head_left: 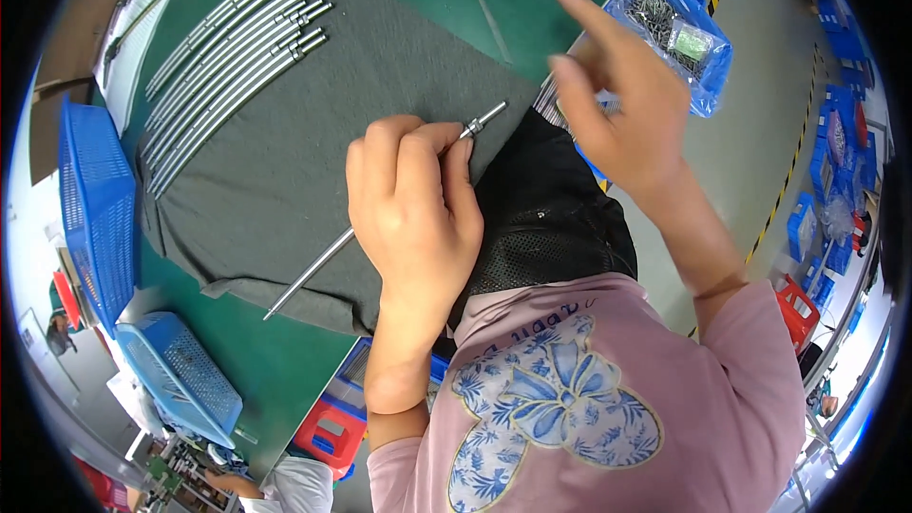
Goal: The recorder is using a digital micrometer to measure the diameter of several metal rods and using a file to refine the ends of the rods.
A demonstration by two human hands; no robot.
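My left hand (pixel 410 195) grips a thin silver metal rod (pixel 312 272), which slants across a dark grey cloth (pixel 285 147). A stepped collar with a narrower tip sticks out past my thumb and fingertips. The middle of the rod is hidden by the hand. Up and to the right, my right hand (pixel 622 85) is raised off the cloth, with its thumb and index finger spread and nothing seen between them; it is slightly blurred. It is nearest to a blue bin (pixel 717 85) lined with clear plastic, holding many small metal parts and a small bag.
Several similar collared rods (pixel 271 67) lie side by side at the cloth's upper left. Blue baskets (pixel 100 209) stand along the left of the green table (pixel 285 361). A red stool (pixel 331 432) and a person's white sleeve (pixel 299 486) appear at the lower left.
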